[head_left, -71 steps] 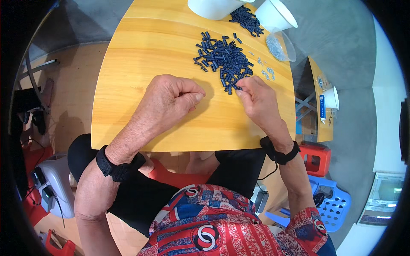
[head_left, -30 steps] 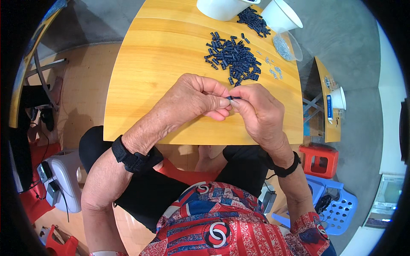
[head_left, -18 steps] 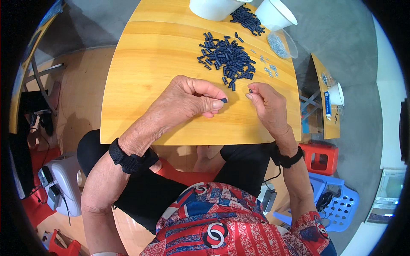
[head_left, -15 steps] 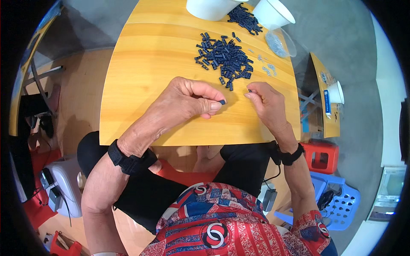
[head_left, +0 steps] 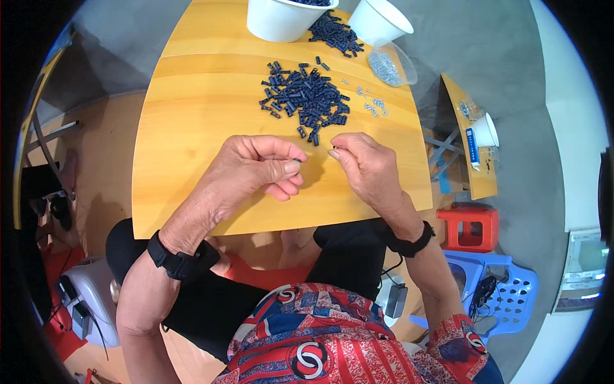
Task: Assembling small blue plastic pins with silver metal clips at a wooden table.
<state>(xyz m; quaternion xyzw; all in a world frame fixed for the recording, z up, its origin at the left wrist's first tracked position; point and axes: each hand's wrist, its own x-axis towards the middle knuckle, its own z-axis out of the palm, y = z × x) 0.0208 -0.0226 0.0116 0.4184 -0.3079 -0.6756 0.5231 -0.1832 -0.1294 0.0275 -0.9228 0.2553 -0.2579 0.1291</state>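
My left hand (head_left: 252,168) is closed in a pinch over the near part of the table, holding a small dark blue plastic piece (head_left: 296,160) between thumb and index finger. Most of that piece is covered by the fingertips. Just to the right, my right hand (head_left: 372,168) also pinches; a tiny dark tip (head_left: 334,148) peeks out at its fingers, too small to name. A narrow gap separates the two hands. Beyond them lies a heap of dark blue plastic pieces (head_left: 307,96), short and tube-like. Several small silvery bits (head_left: 376,107) are scattered right of the heap.
At the far edge stand a white tub (head_left: 275,22) holding dark pieces and another white tub (head_left: 377,22). A second dark heap (head_left: 336,35) lies between them. A clear dish (head_left: 387,67) contains silvery bits. Right of the wooden table (head_left: 173,128) are a red stool (head_left: 470,227) and a blue chair (head_left: 505,294).
The whole view has shifted, so the table appears farther left and lower. My right hand has come slightly closer to the left. Less of the left hand's plastic piece shows now.
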